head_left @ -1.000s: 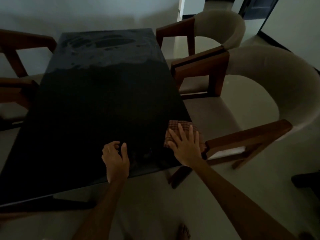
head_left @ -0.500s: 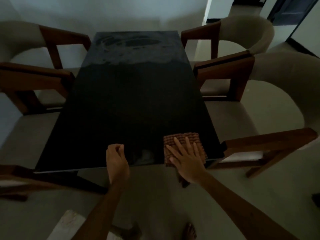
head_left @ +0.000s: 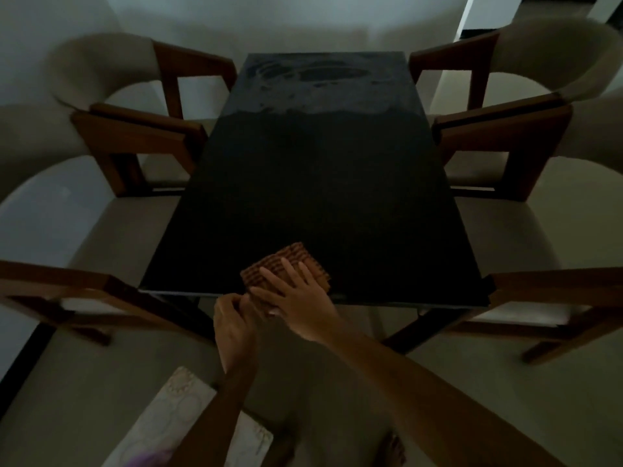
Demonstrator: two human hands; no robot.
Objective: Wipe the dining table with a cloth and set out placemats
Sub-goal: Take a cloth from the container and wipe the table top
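Note:
A folded brown checked cloth [head_left: 286, 264] lies on the dark dining table [head_left: 320, 183] near its front edge. My right hand [head_left: 296, 294] presses flat on the cloth with straight, spread fingers. My left hand [head_left: 232, 318] sits just off the table's front edge, right beside the cloth, with its fingers curled; I cannot make out whether they pinch the cloth's corner. The far end of the table shows dull smears. A pale patterned mat [head_left: 182, 406] shows at the bottom left, below my left forearm.
Four wooden armchairs with pale cushions flank the table: two on the left [head_left: 135, 129] [head_left: 67, 291] and two on the right [head_left: 505, 123] [head_left: 546, 294]. Pale floor lies below me, and a doorway opens at the far right.
The cloth and my right hand have slid left along the table's front edge. My left hand has left the tabletop and now sits at the edge, touching the right hand's side.

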